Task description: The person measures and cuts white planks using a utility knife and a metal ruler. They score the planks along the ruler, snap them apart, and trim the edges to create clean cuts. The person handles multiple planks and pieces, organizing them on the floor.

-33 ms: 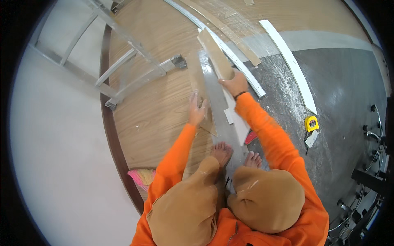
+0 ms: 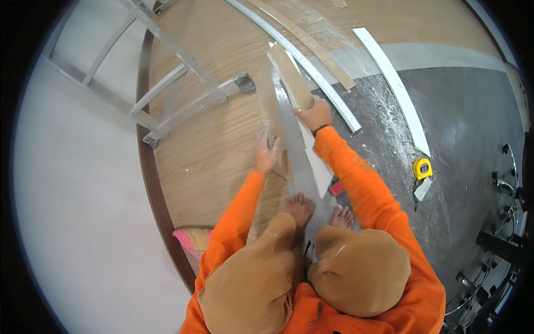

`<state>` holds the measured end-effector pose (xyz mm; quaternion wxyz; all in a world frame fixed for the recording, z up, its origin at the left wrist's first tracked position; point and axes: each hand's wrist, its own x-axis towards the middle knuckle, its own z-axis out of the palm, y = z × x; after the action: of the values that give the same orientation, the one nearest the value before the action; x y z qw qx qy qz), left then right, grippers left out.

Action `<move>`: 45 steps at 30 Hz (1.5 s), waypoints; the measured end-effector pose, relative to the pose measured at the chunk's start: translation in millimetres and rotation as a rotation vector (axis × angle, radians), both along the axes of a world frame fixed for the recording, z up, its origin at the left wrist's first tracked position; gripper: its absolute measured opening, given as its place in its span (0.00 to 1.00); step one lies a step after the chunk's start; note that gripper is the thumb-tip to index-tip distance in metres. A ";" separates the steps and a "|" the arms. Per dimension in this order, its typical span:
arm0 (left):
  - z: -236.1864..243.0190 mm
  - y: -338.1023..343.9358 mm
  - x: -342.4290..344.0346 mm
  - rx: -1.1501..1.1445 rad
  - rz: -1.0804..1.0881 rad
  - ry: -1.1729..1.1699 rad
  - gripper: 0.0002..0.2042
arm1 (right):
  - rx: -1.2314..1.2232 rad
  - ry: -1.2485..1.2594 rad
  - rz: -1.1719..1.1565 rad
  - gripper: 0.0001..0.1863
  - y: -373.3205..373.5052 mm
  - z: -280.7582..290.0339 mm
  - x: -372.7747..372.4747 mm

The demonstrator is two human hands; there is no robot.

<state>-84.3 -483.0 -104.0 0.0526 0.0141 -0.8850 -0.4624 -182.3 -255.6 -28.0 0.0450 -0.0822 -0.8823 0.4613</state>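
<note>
My right hand (image 2: 314, 113) is closed around a long strip of board (image 2: 290, 75) with a tan face and white broken edges. Its far end points away from me, over a flat grey strip (image 2: 297, 150) that runs toward my feet. A white pointed piece (image 2: 319, 171) extends from below my right hand toward my right foot. On the left, my left hand (image 2: 266, 151) lies at a thin tan strip (image 2: 273, 114) on the floor, its thumb and fingers apart. The fingers' undersides are hidden.
A metal ladder (image 2: 183, 94) stands at the left wall. Long strips lie ahead, including a white metal-looking one (image 2: 334, 103) and a white board (image 2: 397, 92). A yellow tape measure (image 2: 423, 168), a red object (image 2: 337, 188), a pink-and-tan brush head (image 2: 193, 240) and chair bases (image 2: 506, 183) are around me.
My right hand and its board strip have shifted slightly left. The white piece beneath has swung left, showing more of the red object. My left hand has hardly moved.
</note>
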 end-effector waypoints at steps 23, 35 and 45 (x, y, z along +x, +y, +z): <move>-7.4 55.4 -58.0 -0.202 0.241 0.025 0.39 | -0.691 -0.317 0.076 0.32 11.9 -8.7 24.7; 89.7 26.2 18.1 0.063 0.124 -0.058 0.48 | -0.876 -0.236 0.225 0.31 4.5 1.7 134.0; 182.3 51.0 -25.4 1.408 -0.060 -0.323 0.37 | -0.877 -0.019 0.282 0.39 1.2 100.0 122.1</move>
<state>-109.7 -432.0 78.3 -0.1133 0.0886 -0.3737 -0.9163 -60.3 -254.4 72.0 -0.0653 0.0234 -0.6068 0.7918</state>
